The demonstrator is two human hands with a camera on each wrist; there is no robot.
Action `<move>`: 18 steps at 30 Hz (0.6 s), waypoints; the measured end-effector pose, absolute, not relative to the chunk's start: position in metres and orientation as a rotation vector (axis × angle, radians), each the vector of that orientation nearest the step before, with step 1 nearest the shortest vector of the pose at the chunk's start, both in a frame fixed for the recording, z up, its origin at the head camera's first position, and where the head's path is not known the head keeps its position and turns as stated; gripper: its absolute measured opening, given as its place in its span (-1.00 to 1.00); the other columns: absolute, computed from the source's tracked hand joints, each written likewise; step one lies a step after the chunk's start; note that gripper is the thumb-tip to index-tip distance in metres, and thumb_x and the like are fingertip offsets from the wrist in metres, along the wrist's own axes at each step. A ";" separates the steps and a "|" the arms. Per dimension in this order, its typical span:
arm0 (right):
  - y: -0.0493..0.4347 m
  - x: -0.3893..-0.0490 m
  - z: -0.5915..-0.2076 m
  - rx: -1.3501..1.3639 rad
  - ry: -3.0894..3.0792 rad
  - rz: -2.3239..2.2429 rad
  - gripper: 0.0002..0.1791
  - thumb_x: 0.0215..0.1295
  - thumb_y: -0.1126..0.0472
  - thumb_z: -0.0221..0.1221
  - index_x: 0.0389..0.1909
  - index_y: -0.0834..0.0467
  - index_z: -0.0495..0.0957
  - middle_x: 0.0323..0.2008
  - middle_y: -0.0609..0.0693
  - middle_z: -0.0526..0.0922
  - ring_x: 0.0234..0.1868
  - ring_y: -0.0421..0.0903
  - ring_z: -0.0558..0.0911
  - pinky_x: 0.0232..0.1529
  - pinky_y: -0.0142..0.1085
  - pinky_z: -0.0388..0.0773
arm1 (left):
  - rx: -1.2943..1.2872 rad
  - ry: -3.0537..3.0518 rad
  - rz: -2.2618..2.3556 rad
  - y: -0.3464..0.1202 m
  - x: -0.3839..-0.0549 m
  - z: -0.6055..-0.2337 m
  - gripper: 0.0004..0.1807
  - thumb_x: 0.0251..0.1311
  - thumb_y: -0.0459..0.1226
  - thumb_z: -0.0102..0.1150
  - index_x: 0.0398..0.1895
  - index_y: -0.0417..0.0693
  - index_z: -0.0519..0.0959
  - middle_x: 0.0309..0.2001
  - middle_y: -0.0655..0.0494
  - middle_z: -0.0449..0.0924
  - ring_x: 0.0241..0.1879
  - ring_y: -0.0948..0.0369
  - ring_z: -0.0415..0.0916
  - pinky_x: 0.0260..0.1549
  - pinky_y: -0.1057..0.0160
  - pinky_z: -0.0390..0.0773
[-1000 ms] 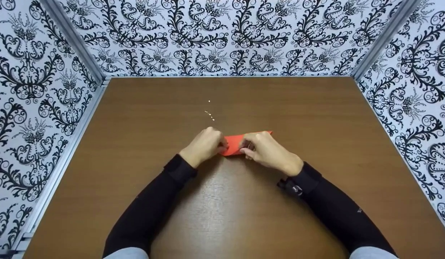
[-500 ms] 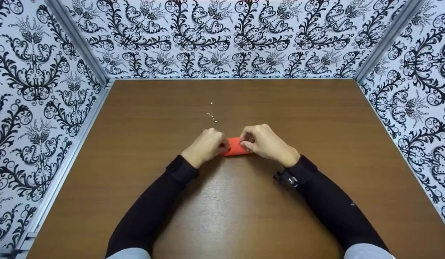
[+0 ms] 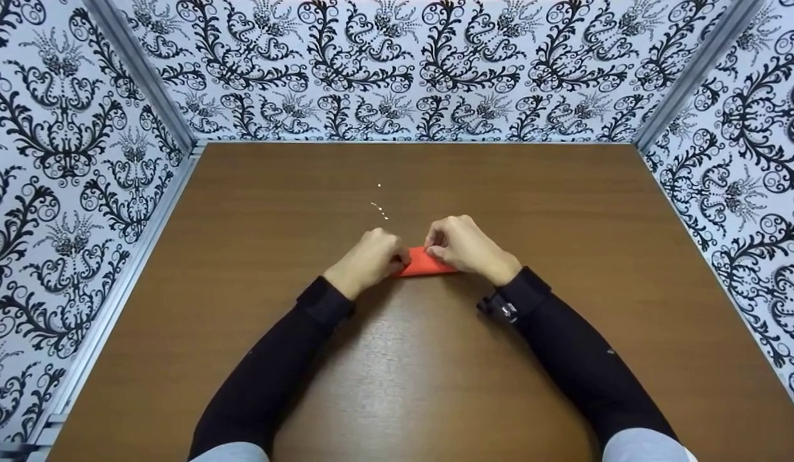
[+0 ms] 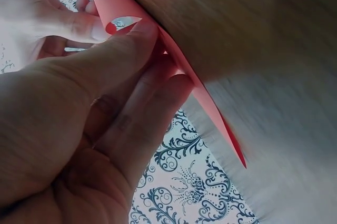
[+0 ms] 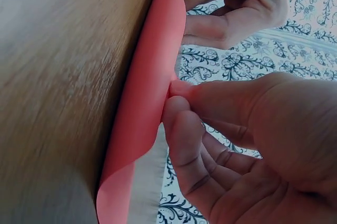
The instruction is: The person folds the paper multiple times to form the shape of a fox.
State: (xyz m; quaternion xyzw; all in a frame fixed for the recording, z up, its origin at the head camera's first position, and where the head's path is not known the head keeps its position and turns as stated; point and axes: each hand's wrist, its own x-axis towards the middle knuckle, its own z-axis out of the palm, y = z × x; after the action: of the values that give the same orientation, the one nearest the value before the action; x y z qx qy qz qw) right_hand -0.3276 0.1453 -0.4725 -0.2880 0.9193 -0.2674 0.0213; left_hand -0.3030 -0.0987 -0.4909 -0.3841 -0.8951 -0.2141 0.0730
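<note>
A sheet of red-orange paper point(image 3: 427, 264), curled over on itself, lies on the brown table in front of me. My left hand point(image 3: 371, 258) grips its left end, thumb on top and fingertips underneath in the left wrist view. On the far edge, toward the right part of the sheet, my right hand point(image 3: 468, 247) pinches the paper between thumb and index finger. The right wrist view shows the paper point(image 5: 145, 82) bent into a long rounded roll along the tabletop, with one loose end flaring out at the bottom. The curled fingers hide part of the paper's edge.
Small white flecks point(image 3: 380, 208) lie on the table point(image 3: 531, 192) beyond my left hand. White walls with black scrollwork point(image 3: 384, 58) and grey metal rails point(image 3: 143, 74) enclose the table at the back and sides. Each wrist wears a black band point(image 3: 324, 301).
My right hand has slid slightly away from me along the paper, uncovering more of the near edge. The corner that stuck out behind it no longer shows. The left hand keeps its grip.
</note>
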 end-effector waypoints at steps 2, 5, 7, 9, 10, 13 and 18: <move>0.144 -0.330 -0.474 -0.897 2.851 -0.811 -0.93 0.48 0.32 0.48 -0.23 0.10 0.88 -0.27 0.01 0.91 -0.19 0.00 0.80 -0.04 -0.12 0.72 | -1.152 -2.679 -0.643 -0.100 -0.303 -0.491 -0.79 0.23 -0.55 0.57 -0.45 -0.10 0.83 -0.37 0.04 0.86 -0.30 0.09 0.82 -0.18 0.04 0.84; 0.142 -0.334 -0.477 -0.902 2.852 -0.789 -0.95 0.46 0.31 0.49 -0.23 0.11 0.89 -0.26 0.00 0.91 -0.18 0.01 0.79 -0.03 -0.11 0.71 | -1.142 -2.680 -0.647 -0.100 -0.303 -0.491 -0.83 0.25 -0.55 0.58 -0.39 -0.14 0.86 -0.33 0.01 0.89 -0.26 0.07 0.87 -0.17 0.03 0.87; 0.142 -0.336 -0.478 -0.902 2.847 -0.784 -0.95 0.46 0.30 0.49 -0.22 0.11 0.89 -0.25 0.00 0.91 -0.17 0.01 0.79 -0.02 -0.12 0.71 | -1.127 -2.683 -0.642 -0.099 -0.303 -0.491 -0.86 0.26 -0.54 0.58 -0.37 -0.16 0.87 -0.31 -0.02 0.90 -0.24 0.04 0.89 -0.16 0.02 0.88; 0.141 -0.337 -0.480 -0.896 2.841 -0.785 -0.95 0.47 0.30 0.49 -0.22 0.10 0.89 -0.25 0.00 0.92 -0.17 0.00 0.80 -0.03 -0.12 0.71 | -1.111 -2.689 -0.640 -0.099 -0.304 -0.491 -0.88 0.26 -0.53 0.59 -0.34 -0.17 0.87 -0.29 -0.03 0.91 -0.22 0.02 0.90 -0.14 0.01 0.89; 0.140 -0.338 -0.480 -0.893 2.838 -0.785 -0.95 0.48 0.29 0.49 -0.22 0.10 0.89 -0.24 0.00 0.92 -0.18 0.00 0.80 -0.04 -0.13 0.72 | -1.105 -2.691 -0.643 -0.099 -0.304 -0.491 -0.88 0.26 -0.53 0.59 -0.33 -0.18 0.87 -0.29 -0.04 0.91 -0.21 0.01 0.90 -0.13 0.01 0.89; 0.139 -0.339 -0.482 -0.886 2.830 -0.785 -0.95 0.49 0.28 0.49 -0.21 0.09 0.90 -0.25 -0.01 0.92 -0.18 -0.02 0.81 -0.05 -0.14 0.73 | -1.096 -2.694 -0.656 -0.099 -0.304 -0.490 -0.89 0.27 -0.54 0.60 -0.29 -0.20 0.89 -0.27 -0.06 0.92 -0.18 0.00 0.92 -0.10 0.01 0.90; 0.139 -0.340 -0.485 -0.857 2.827 -0.780 -0.96 0.49 0.26 0.51 -0.22 0.10 0.90 -0.26 -0.01 0.93 -0.18 -0.02 0.82 -0.04 -0.12 0.73 | -1.110 -2.695 -0.685 -0.101 -0.305 -0.491 -0.89 0.26 -0.54 0.61 -0.28 -0.19 0.92 -0.24 -0.08 0.92 -0.16 -0.01 0.91 -0.06 0.02 0.90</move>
State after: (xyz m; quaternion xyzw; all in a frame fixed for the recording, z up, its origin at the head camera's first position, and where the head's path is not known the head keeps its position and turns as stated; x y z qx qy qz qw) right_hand -0.3397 0.1385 -0.4854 -0.2803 0.9244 -0.2549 0.0432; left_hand -0.3048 -0.1007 -0.4911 -0.3698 -0.8977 -0.2281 0.0739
